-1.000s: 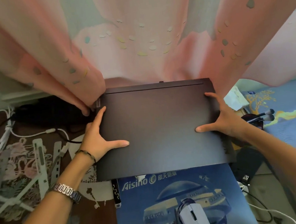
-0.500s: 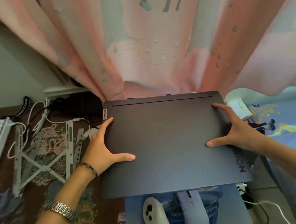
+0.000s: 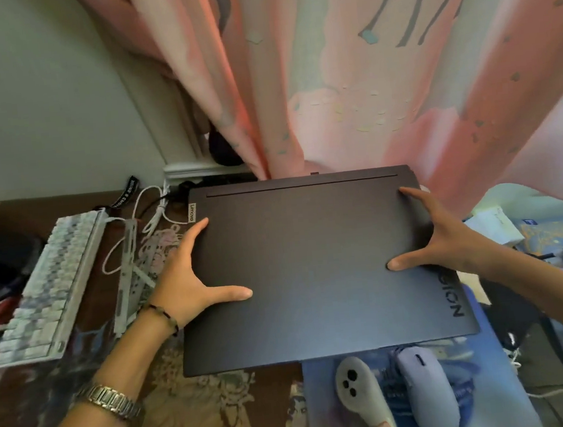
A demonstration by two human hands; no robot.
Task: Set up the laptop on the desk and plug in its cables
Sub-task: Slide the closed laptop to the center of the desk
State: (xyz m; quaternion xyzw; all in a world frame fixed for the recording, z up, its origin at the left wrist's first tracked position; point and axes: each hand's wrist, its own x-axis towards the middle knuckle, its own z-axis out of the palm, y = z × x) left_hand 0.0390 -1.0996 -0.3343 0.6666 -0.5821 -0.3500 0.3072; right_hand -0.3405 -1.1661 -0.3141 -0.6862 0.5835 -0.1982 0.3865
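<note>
The Lenovo Legion laptop (image 3: 316,265), dark grey and with its lid closed, is held flat by both hands over the right half of the desk (image 3: 49,390), and its back edge is against the pink curtain (image 3: 347,86). The left hand (image 3: 189,273) grips the left edge, with the thumb lying on the lid and the fingers going along the side. The right hand (image 3: 447,231) grips the right edge in the same way, the thumb on top. Whether the laptop touches the desk or is a little above it, I cannot tell.

Its front edge hangs over a blue mouse pad (image 3: 489,382) near the front edge of the desk. On this pad lie a white mouse (image 3: 428,392) and, just beside it to the left, a grey handheld controller (image 3: 363,398). Toward the left edge of the desk a white mechanical keyboard (image 3: 50,287) lies. Between it and the laptop there is a folded white laptop stand (image 3: 126,280). White cables (image 3: 152,208) lie near the back edge, beside the back left corner of the laptop. A metal watch (image 3: 110,400) is on the left forearm.
</note>
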